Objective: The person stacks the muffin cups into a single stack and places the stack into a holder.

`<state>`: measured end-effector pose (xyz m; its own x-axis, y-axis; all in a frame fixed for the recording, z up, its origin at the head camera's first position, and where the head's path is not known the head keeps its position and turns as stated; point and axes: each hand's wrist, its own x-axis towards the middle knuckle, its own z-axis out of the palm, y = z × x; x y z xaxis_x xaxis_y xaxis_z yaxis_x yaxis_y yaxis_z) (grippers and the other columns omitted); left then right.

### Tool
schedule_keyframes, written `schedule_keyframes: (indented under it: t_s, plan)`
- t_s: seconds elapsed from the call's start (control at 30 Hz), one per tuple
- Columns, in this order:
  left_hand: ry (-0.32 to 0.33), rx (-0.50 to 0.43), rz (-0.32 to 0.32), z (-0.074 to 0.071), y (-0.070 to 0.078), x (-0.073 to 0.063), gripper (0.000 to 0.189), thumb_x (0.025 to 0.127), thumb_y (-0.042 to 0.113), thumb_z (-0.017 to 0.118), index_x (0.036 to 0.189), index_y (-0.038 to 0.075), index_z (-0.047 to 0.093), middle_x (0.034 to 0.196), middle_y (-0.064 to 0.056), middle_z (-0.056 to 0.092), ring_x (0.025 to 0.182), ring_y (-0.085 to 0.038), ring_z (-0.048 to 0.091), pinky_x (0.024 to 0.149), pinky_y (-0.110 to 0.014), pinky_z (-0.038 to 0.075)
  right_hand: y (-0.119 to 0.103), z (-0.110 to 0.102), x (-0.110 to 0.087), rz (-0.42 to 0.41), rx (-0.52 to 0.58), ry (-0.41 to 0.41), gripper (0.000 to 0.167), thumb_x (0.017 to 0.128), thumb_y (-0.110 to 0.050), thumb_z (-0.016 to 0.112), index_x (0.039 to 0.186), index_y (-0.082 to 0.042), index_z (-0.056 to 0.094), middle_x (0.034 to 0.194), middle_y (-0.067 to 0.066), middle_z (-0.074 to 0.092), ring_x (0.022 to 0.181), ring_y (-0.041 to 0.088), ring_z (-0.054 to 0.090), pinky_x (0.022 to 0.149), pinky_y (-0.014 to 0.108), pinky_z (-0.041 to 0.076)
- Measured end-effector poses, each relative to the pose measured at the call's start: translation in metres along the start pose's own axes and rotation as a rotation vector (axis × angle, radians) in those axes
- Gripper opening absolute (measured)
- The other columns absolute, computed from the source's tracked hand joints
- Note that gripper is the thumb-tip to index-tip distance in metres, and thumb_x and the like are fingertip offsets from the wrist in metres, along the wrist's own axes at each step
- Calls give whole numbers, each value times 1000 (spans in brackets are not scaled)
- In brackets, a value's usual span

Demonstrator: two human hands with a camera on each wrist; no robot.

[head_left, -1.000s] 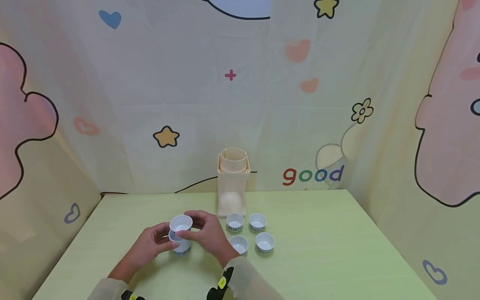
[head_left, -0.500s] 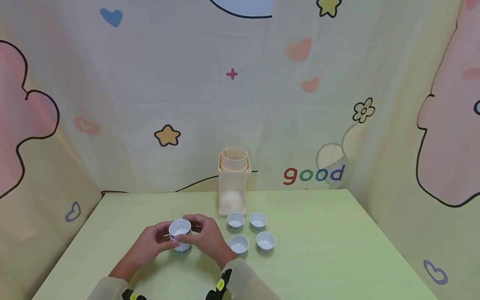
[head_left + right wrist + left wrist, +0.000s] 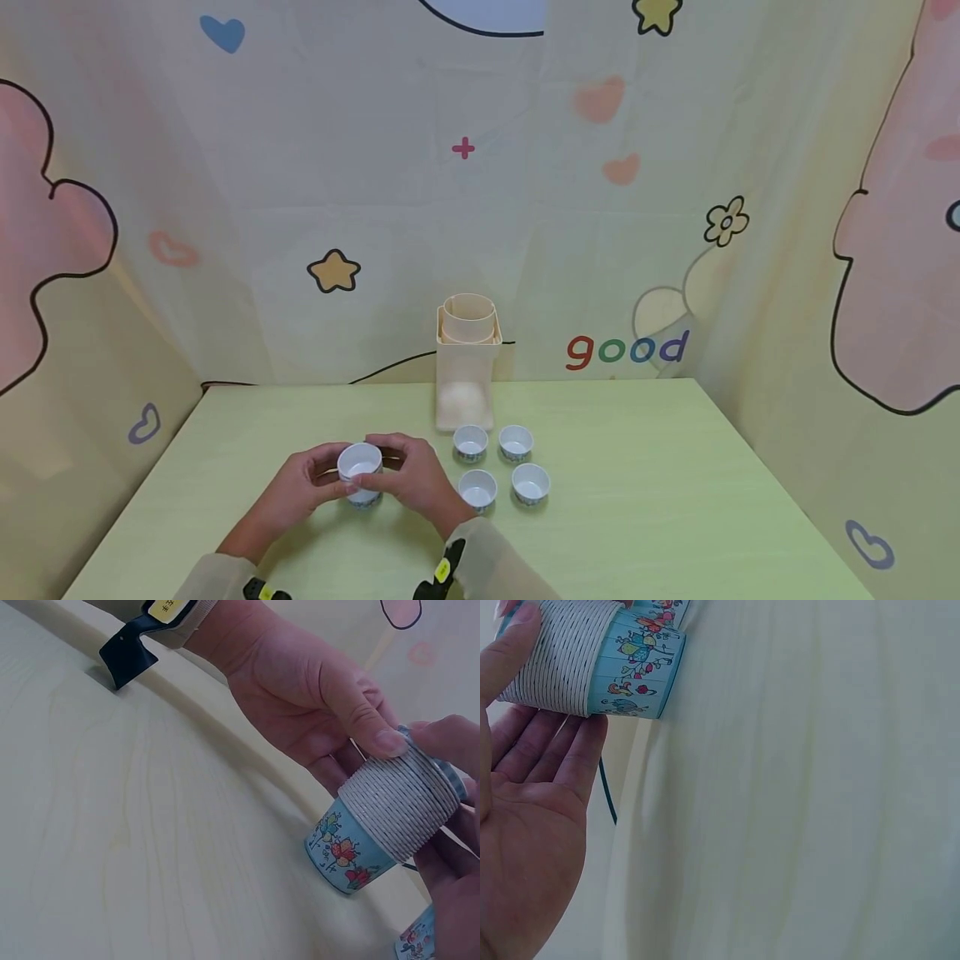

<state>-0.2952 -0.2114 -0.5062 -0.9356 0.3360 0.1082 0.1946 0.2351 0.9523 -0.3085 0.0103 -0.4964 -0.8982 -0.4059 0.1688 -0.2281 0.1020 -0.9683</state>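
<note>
A stack of nested paper cups (image 3: pixel 361 467), with thick ridges of white rims above a blue printed base, stands upright between both hands in the head view. My left hand (image 3: pixel 309 482) grips it from the left, with the thumb in front. From the right, my right hand (image 3: pixel 417 482) holds the upper part of the stack, thumb at the near side. The right wrist view shows the left thumb and right fingers meeting near the top of the stacked rims (image 3: pixel 401 799). In the left wrist view, the left hand's fingers (image 3: pixel 551 750) curl beneath the cups.
Several more paper cups (image 3: pixel 531 484) stand in two rows to the right of the hands. Behind them rises a beige upright holder (image 3: pixel 464 387) with a round tube (image 3: pixel 468 321) in its top. A printed curtain (image 3: pixel 390 167) closes off the table's back (image 3: pixel 645 467).
My right hand has lowered the upper cups into the lower stack, so the gap between them is gone and the stack is shorter. My left hand has stayed nearly still.
</note>
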Motion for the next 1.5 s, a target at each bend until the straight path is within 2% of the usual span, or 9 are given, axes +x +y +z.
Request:
schedule_keyframes:
  t_s: [0.2,0.6,0.8,0.93,1.17,1.3,1.5]
  plan:
    - [1,10,-10,1,0,0,62,88,22,82,140,-2,56,139,-24,61,125,-29,65,98,-26,59,1,-2,1,5,-5,-11,52,85,-19,85,132,-5,68,127,4,71,114,16,70,98,28,59]
    - [1,2,-35,0,1,0,64,88,21,82,141,-3,55,138,-22,62,120,-19,68,93,-27,61,-6,-3,1,12,-93,-27,48,86,-20,85,129,-7,70,123,3,71,114,15,70,98,25,59]
    - [-22,-3,-10,-2,1,1,64,89,21,81,141,-4,54,139,-25,61,122,-24,67,93,-26,61,-6,-3,1,1,-109,-13,48,86,-19,85,129,-6,69,122,3,71,114,14,70,98,24,58]
    - [-32,-7,11,-2,1,1,66,88,20,82,141,-7,53,140,-30,58,123,-28,67,94,-26,61,-7,-5,-3,-9,-116,-2,49,86,-19,85,129,-4,69,124,6,71,117,19,70,100,30,58]
    - [-30,-27,20,-2,-2,1,68,87,17,83,142,-9,51,140,-32,57,120,-23,68,94,-26,61,-12,-17,-13,-2,-88,5,47,88,-19,83,131,-8,69,131,11,69,123,29,68,103,30,57]
    - [-34,-36,20,-2,-3,1,69,86,18,83,142,-8,51,141,-32,57,120,-21,68,95,-27,60,-15,-24,-19,-19,-31,20,44,89,-16,81,130,-5,69,130,14,70,126,37,65,105,32,56]
    - [-32,-28,22,-2,-4,2,69,87,17,83,142,-8,50,142,-31,56,118,-16,68,96,-26,60,-21,-39,-28,-52,1,48,41,90,-15,80,128,-3,69,127,15,72,123,37,66,106,34,55]
